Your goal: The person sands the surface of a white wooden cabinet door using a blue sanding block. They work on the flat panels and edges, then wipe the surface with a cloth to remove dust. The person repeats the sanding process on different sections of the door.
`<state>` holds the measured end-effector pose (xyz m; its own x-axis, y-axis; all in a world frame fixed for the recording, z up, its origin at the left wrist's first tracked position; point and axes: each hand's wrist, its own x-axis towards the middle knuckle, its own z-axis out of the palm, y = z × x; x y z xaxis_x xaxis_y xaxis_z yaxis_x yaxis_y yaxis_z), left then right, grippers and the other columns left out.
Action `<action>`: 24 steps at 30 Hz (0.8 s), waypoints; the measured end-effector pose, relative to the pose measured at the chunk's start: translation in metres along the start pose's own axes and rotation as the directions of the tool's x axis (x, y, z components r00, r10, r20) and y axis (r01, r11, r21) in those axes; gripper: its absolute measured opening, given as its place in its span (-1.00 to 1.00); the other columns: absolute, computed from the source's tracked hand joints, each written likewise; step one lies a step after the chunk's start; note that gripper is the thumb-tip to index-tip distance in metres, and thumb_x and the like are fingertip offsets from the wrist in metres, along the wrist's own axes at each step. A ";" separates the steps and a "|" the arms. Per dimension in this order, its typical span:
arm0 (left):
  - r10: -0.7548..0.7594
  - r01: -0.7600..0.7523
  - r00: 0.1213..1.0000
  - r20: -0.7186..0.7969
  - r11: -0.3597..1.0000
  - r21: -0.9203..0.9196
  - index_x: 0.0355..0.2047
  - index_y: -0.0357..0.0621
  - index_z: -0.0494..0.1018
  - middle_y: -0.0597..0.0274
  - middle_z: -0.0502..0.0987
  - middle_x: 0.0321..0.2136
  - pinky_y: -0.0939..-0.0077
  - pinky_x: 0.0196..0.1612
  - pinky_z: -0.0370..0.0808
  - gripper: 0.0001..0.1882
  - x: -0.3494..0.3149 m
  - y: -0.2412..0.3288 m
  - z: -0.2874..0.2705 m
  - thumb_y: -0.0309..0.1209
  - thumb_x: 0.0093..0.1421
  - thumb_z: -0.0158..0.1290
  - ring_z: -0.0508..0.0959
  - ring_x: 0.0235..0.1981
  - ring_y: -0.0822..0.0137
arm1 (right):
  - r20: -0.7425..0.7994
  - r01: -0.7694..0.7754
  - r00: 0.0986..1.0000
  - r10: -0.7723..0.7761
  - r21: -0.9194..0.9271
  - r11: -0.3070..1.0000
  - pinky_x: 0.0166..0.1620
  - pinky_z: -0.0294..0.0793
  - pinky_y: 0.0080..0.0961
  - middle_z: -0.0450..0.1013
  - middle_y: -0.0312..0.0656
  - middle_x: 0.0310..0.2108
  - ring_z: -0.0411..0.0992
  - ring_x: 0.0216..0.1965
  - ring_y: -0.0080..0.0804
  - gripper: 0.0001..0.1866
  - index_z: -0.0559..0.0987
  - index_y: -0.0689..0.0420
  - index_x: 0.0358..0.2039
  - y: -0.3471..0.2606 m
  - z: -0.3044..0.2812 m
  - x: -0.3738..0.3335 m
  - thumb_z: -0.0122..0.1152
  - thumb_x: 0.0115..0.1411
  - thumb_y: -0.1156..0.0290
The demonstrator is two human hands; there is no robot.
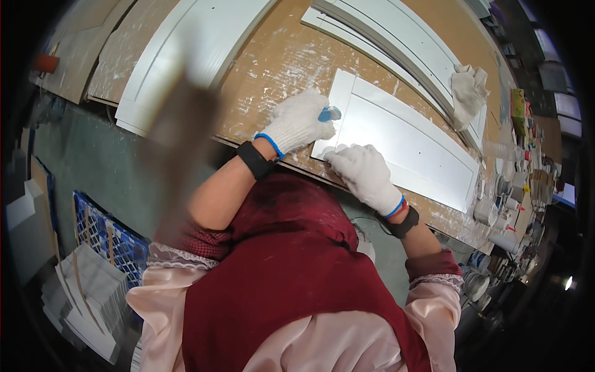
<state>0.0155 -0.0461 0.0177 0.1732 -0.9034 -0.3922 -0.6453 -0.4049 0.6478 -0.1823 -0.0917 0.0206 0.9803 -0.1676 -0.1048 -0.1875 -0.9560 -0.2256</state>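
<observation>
A white panel door (403,146) with a grooved frame lies on the brown workbench in front of me. My left hand (300,121), in a white knitted glove with a blue cuff, is beside its left end. Between the thumb and fingers is a small blue piece (330,113), too small to name surely. My right hand (364,173), gloved alike, has its fingers curled together over the panel's near left corner. Whatever those fingertips may hold is hidden.
More white panels (396,37) lie stacked behind, with a crumpled whitish cloth (469,93) on their right end. Another large white panel (180,59) is at the left. Cans and jars (486,211) crowd the right. A blue crate (111,232) stands lower left. A blurred dark shape (186,136) blocks part of the view.
</observation>
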 end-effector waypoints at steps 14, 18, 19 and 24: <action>-0.064 0.065 0.998 0.018 0.997 -0.049 -0.25 -0.09 0.56 0.06 0.58 -0.28 0.27 -0.15 0.50 -0.57 0.004 -0.001 0.003 -0.13 -0.11 0.27 0.58 -0.22 0.08 | 0.160 -0.105 0.984 0.077 0.176 0.979 -0.33 0.45 -0.21 0.46 -0.21 -0.55 0.49 -0.44 -0.16 -0.89 0.52 0.03 -0.39 -0.030 -0.013 -0.012 0.15 0.01 0.38; -0.009 0.007 1.000 -0.018 0.997 -0.078 -0.28 -0.12 0.56 0.09 0.59 -0.36 0.31 -0.18 0.51 -0.58 0.007 -0.011 0.008 -0.16 -0.12 0.28 0.60 -0.29 0.13 | -0.396 -0.418 0.753 0.526 0.329 0.847 -0.26 0.45 -0.25 0.50 -0.14 -0.42 0.48 -0.35 -0.14 -0.83 0.58 0.06 -0.25 0.003 0.006 -0.056 0.16 0.17 0.33; 0.016 -0.020 0.999 -0.038 0.995 -0.100 -0.29 -0.13 0.56 0.09 0.59 -0.38 0.32 -0.20 0.51 -0.59 0.009 -0.014 0.011 -0.17 -0.12 0.29 0.60 -0.30 0.15 | -0.400 -0.490 0.616 0.678 0.480 0.728 -0.19 0.47 -0.30 0.52 -0.11 -0.35 0.50 -0.31 -0.15 -0.80 0.60 0.09 -0.21 0.013 0.016 -0.069 0.17 0.19 0.32; -0.015 0.009 0.998 -0.059 0.995 -0.102 -0.34 -0.14 0.55 0.10 0.60 -0.42 0.34 -0.22 0.51 -0.62 0.007 -0.008 0.006 -0.19 -0.14 0.31 0.60 -0.35 0.18 | -0.390 -0.890 0.203 0.898 0.310 0.335 -0.04 0.46 -0.32 0.53 -0.04 -0.19 0.50 -0.11 -0.12 -0.69 0.59 0.11 -0.11 0.058 0.027 -0.132 0.15 0.21 0.22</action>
<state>0.0174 -0.0481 0.0053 0.2263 -0.9039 -0.3629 -0.5642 -0.4253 0.7077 -0.3241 -0.1185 -0.0048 0.0545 -0.9866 0.1540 -0.9545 -0.0967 -0.2822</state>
